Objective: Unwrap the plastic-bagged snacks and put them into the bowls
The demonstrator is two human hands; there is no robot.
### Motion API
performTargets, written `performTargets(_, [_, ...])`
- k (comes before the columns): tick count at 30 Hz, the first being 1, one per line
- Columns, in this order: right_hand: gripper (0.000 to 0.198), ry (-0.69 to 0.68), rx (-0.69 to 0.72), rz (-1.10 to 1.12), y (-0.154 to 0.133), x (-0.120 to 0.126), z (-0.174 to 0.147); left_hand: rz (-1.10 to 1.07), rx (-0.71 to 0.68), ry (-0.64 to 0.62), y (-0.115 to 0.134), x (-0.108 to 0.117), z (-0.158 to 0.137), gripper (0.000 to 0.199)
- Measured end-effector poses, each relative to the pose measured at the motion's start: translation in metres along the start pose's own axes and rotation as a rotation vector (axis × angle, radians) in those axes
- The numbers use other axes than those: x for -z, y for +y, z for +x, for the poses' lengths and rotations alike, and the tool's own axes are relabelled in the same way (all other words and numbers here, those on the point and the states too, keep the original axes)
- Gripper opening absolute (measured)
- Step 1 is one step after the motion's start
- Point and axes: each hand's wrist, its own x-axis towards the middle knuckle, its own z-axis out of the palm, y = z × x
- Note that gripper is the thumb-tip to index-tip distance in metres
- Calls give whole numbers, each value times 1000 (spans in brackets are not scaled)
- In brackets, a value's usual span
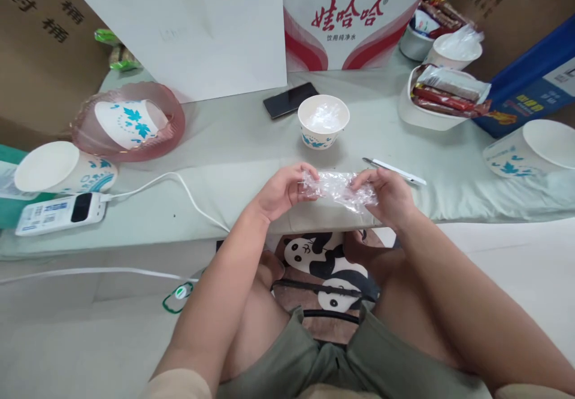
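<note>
Between my two hands stretches a crumpled sheet of clear plastic film (336, 186), held just above the table's front edge. My left hand (287, 190) pinches its left end, and my right hand (387, 195) grips the right end with bent fingers. Just beyond them stands a paper bowl (324, 120) with blue leaf prints, upright, with more clear plastic inside it. A white pen (395, 171) lies on the cloth close to my right hand. Behind the bowl, partly hidden by it, a black phone (290, 100) lies flat.
On the left are a pink bowl (173, 129) holding a paper bowl (130, 123), a tipped paper bowl (49, 168) and a cabled power bank (63, 213). White boxes (202, 33) line the back. A snack-filled container (426, 114) and another paper bowl (530, 147) stand right.
</note>
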Motion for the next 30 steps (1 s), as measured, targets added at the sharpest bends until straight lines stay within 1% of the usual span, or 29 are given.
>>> performTargets(1, [37, 30, 28, -135, 2, 0, 0, 15, -6, 24, -1, 0, 2, 24])
performTargets(2, [35, 61, 51, -267, 4, 0, -1, 52, -21, 57, -2, 0, 3, 23])
performTargets(3, [28, 95, 66, -364, 6, -1, -1, 107, -43, 89, -4, 0, 5, 19])
performTargets(4, [20, 125, 70, -406, 8, -1, -2, 168, -70, 117, -6, 0, 7, 14])
performTargets(5, [23, 150, 60, -389, 10, -1, -3, 224, -96, 134, -9, 1, 8, 14])
performTargets(7, [40, 193, 27, -245, 14, -1, -3, 331, -158, 178, -13, 1, 10, 26])
performTargets(8, [41, 210, 7, -179, 15, -1, -2, 390, -218, 244, -15, 1, 10, 31])
performTargets(10, [28, 263, -6, -142, 17, -2, -1, 554, -417, 468, -17, -4, 8, 31])
performTargets(11, [20, 307, 9, -155, 17, -3, -1, 650, -527, 563, -17, -8, 7, 25])
performTargets(12, [16, 345, 32, -168, 17, -5, -1, 734, -619, 620, -18, -13, 5, 19])
performTargets(13, [15, 356, 56, -166, 16, -8, -2, 796, -661, 591, -18, -20, 3, 13])
performTargets(14, [16, 329, 78, -140, 15, -12, -3, 819, -651, 495, -19, -26, 1, 12])
performTargets(15, [17, 259, 92, -94, 14, -15, -4, 785, -601, 397, -20, -32, 0, 19])
performTargets(17, [18, 54, 94, 15, 11, -22, -6, 594, -438, 207, -23, -41, 0, 33])
performTargets(18, [19, -39, 94, 52, 9, -24, -7, 496, -365, 150, -24, -43, 1, 38])
performTargets(19, [20, -106, 100, 59, 8, -25, -8, 421, -313, 122, -25, -43, 2, 39])
performTargets(20, [22, -129, 117, 29, 7, -25, -8, 380, -285, 124, -25, -42, 4, 38])
performTargets(21, [23, -103, 149, -33, 6, -24, -9, 368, -278, 151, -25, -40, 5, 36])
performTargets(22, [26, -40, 192, -114, 6, -22, -9, 377, -284, 186, -24, -38, 6, 34])
performTargets(24, [40, 92, 262, -240, 8, -20, -10, 406, -285, 216, -23, -33, 7, 30])
performTargets(25, [47, 114, 272, -263, 10, -19, -11, 409, -272, 201, -23, -32, 7, 30])
performTargets(26, [49, 101, 264, -269, 11, -19, -12, 405, -254, 172, -22, -32, 7, 30])
performTargets(27, [45, 66, 240, -276, 10, -18, -12, 387, -242, 144, -22, -32, 7, 30])
performTargets(28, [37, 47, 214, -293, 8, -17, -13, 352, -244, 129, -21, -32, 7, 31])
performTargets(29, [28, 69, 198, -330, 3, -15, -12, 305, -264, 135, -19, -32, 7, 33])
performTargets(30, [22, 134, 205, -387, -4, -13, -9, 254, -296, 165, -17, -32, 7, 37])
